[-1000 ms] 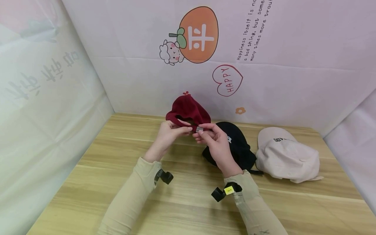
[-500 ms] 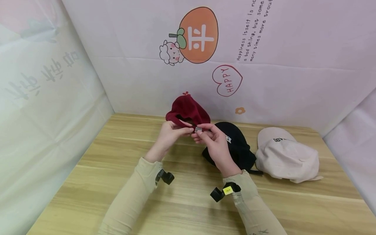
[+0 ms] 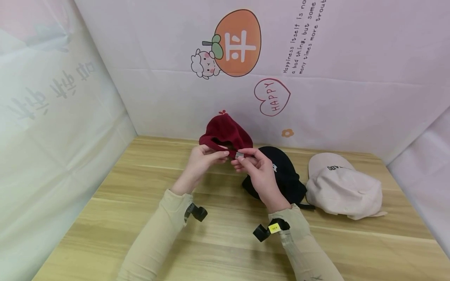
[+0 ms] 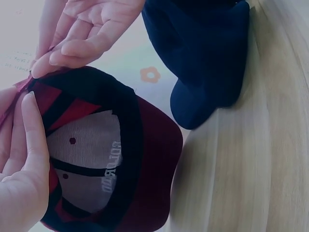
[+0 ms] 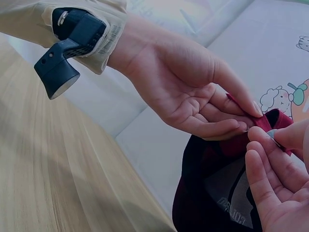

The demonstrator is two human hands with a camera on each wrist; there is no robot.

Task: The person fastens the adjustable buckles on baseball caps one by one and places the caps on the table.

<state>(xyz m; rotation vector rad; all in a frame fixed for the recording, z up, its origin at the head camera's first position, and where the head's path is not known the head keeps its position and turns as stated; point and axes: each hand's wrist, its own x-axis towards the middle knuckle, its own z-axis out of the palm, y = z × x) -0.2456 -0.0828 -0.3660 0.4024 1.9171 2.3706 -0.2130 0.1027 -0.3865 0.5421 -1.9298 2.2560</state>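
Observation:
A dark red baseball cap (image 3: 226,130) is held up near the back wall, its rear strap toward me. My left hand (image 3: 202,162) pinches the strap on the left between thumb and fingers. On the other side, my right hand (image 3: 261,173) pinches the strap at a small silver metal buckle (image 3: 239,155). The left wrist view looks into the cap's lined inside (image 4: 84,150), with the dark red brim (image 4: 161,159) pointing away from the fingers. In the right wrist view, a loop of strap (image 5: 277,118) stands up between the two hands.
A black cap (image 3: 284,173) lies just behind and right of my right hand. Farther right, a pale beige cap (image 3: 342,185) rests on the wooden table (image 3: 218,242). A printed white cloth (image 3: 168,101) hangs behind the table, with more cloth at both sides.
Half a second ago the right hand and buckle shifted slightly left; now they are back slightly right. Both hands keep their pinch on the red cap's strap.

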